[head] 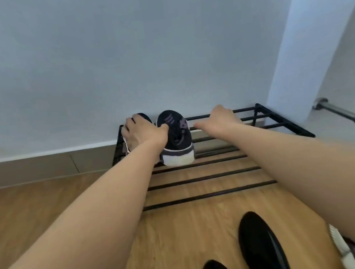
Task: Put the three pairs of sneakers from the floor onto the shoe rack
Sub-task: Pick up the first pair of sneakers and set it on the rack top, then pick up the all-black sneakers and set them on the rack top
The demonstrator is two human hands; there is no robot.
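1. A person reaches with both bare arms toward a black wire shoe rack [265, 114] set against a pale wall at centre frame, partway through shelving three pairs of sneakers.

2. The left hand [141, 133] lies spread over the left sneaker [144, 116] at the rack's left end, fingers draped across its upper. It covers most of the shoe, apparently pressing it into line with its partner; whether it grips or merely rests cannot be told.

3. The right sneaker [176, 138], dark with purple stripes and a white sole, sits just beside it on the top bars, heel toward the camera and toe to the wall, a placement that probably keeps the sole bridged across several rods.

4. The right hand [220, 116], just right of centre, holds no shoe. Its fingers curl loosely at the rear bars; whether they close round a bar to steady the rack is not clear.

5. The rest of the top tier, toward the right of the frame, is bare, leaving room for two more pairs.

6. At lower centre, two dark shoes [261, 244] remain on the wooden floor [35, 207]; at the lower right edge a white-soled sneaker [345, 250] with purple trim is partly visible under the right forearm.

7. One pair appears shelved; two seemingly await.
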